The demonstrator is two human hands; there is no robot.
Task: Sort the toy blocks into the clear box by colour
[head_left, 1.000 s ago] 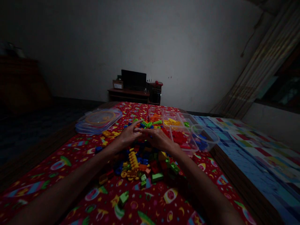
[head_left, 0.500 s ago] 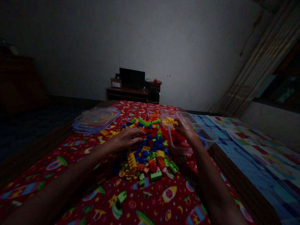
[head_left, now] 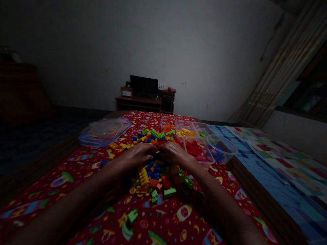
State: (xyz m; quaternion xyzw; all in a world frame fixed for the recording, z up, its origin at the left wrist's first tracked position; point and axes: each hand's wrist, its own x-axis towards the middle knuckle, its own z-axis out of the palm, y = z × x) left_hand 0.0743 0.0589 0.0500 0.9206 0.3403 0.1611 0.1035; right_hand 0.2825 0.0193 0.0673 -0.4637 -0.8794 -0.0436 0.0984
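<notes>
A heap of small plastic bricks (head_left: pixel 158 172) in red, blue, yellow, green and orange lies on a red patterned cloth (head_left: pixel 84 190). My left hand (head_left: pixel 136 154) and my right hand (head_left: pixel 173 152) rest side by side on the far part of the heap, palms down, fingers curled into the bricks and nearly touching. What the fingers hold is hidden. Right of my right hand stands a clear divided container (head_left: pixel 204 160) with red bricks (head_left: pixel 194 148) in one compartment, blue in another and yellow and orange farther back.
A clear lid (head_left: pixel 104 131) lies on the cloth at the back left. The wooden bed edge (head_left: pixel 258 194) runs along the right, with a blue patterned sheet (head_left: pixel 281 160) beyond it. A dark desk with a monitor (head_left: pixel 144 88) stands against the far wall.
My right hand has come back from over the red compartment of the container to the heap, beside my left hand. My left hand has stayed on the heap.
</notes>
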